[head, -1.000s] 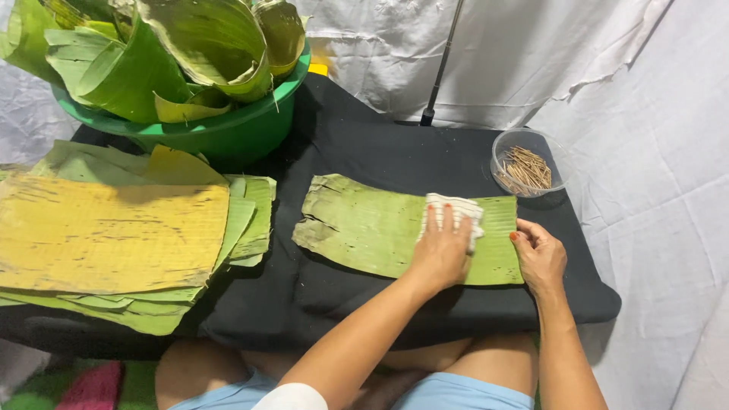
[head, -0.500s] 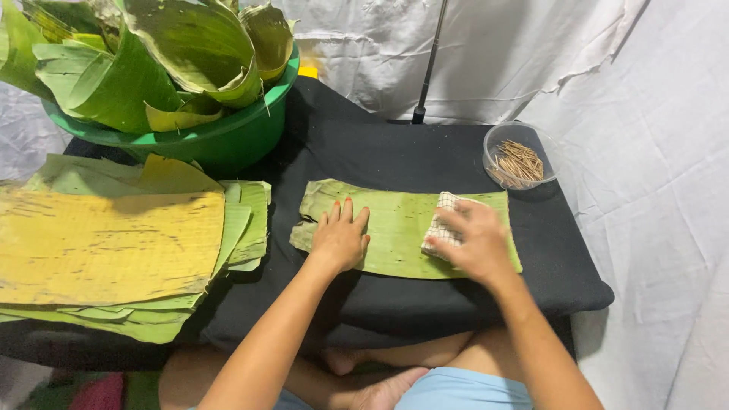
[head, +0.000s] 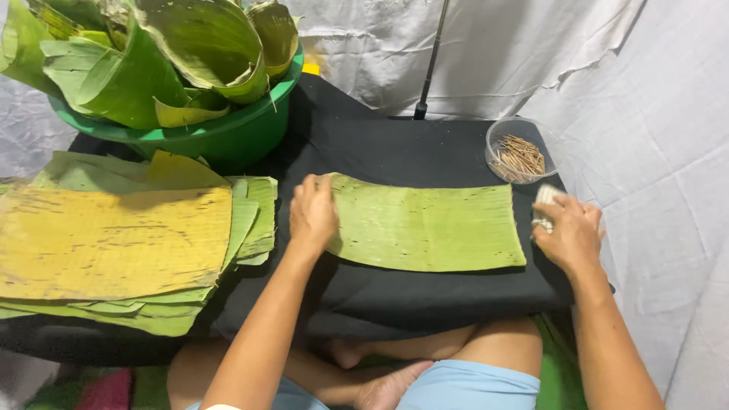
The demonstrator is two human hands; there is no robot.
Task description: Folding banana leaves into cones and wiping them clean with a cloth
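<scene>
A green banana leaf piece (head: 429, 225) lies flat on the black cloth (head: 395, 148) in front of me. My left hand (head: 313, 212) rests on the leaf's left end, fingers together, pressing it down. My right hand (head: 569, 231) is just past the leaf's right edge, closed around a white folded cloth (head: 544, 199) that shows above the fingers.
A stack of yellow and green leaf pieces (head: 114, 239) lies at the left. A green basin (head: 228, 133) full of rolled leaves stands at the back left. A clear bowl of small sticks (head: 518, 154) sits at the back right. A dark pole (head: 429, 68) rises behind.
My right hand took the white cloth from my left and slid rightward off the leaf. My left hand moved to the leaf's left end. The leaf now lies flatter.
</scene>
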